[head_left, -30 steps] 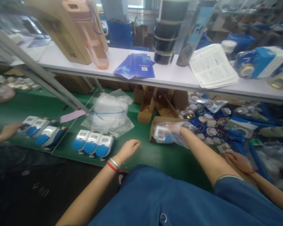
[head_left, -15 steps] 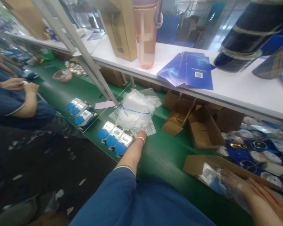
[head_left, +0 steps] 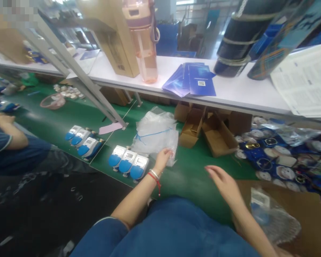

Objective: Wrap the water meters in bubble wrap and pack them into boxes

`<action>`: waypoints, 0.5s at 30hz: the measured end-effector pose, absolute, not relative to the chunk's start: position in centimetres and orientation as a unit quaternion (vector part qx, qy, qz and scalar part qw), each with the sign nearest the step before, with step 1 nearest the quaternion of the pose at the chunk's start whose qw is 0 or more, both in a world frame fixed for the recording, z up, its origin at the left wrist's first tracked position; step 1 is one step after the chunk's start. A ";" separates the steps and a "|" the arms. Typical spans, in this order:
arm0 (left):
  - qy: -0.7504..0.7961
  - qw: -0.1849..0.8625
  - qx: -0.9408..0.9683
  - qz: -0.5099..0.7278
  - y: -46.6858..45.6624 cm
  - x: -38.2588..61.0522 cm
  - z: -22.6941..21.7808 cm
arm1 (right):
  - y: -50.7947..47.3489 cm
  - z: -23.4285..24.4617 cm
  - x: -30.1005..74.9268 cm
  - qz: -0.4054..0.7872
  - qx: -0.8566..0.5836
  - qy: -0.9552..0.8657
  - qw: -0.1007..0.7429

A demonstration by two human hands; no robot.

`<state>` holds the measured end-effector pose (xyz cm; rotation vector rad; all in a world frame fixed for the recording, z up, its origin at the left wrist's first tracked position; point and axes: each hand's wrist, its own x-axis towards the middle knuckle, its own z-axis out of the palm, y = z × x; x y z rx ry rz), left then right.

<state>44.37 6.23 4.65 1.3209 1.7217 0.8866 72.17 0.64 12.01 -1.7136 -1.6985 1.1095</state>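
A stack of clear bubble-wrap bags [head_left: 156, 125] with a blue string across it lies on the green bench. My left hand [head_left: 163, 159], with red and pale bands at its wrist, is closed at the stack's near right corner, pinching the edge of a bag. Just left of that hand, blue-and-white water meters [head_left: 128, 162] stand in a row. To the right, my right hand [head_left: 223, 182] hovers over the bench with fingers stretched out and nothing in them. Beside its forearm, a plastic-wrapped blue-and-white meter [head_left: 262, 207] rests on a cardboard box [head_left: 307, 214].
Small open cartons [head_left: 219, 139] sit under the white shelf [head_left: 117, 76]. A heap of blue and white parts [head_left: 278, 157] lies at right. On the shelf stand a pink bottle [head_left: 147, 53] and blue leaflets [head_left: 198, 80]. A co-worker's arm [head_left: 13, 135] is at far left.
My right hand has left the box and wrapped meter and moved left over the bench. My left hand now pinches at the bags' corner. The view has shifted to the right.
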 end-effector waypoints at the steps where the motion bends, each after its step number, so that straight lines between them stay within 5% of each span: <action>1: 0.651 0.422 0.502 0.382 5.4 44.9 5.1 | 1.3 11.1 68.9 0.455 -0.583 -0.626 0.248; 8: 0.648 0.462 0.447 0.409 -2.8 44.4 7.4 | 1.8 6.8 58.2 0.429 -0.525 -0.711 0.186; 11: 0.671 0.462 0.307 0.491 -8.2 39.8 8.9 | -0.9 6.2 60.1 0.530 -0.446 -0.708 0.137; 15: 0.667 0.386 0.178 0.612 -17.6 32.0 11.9 | -2.9 4.7 60.5 0.733 -0.287 -0.614 -0.056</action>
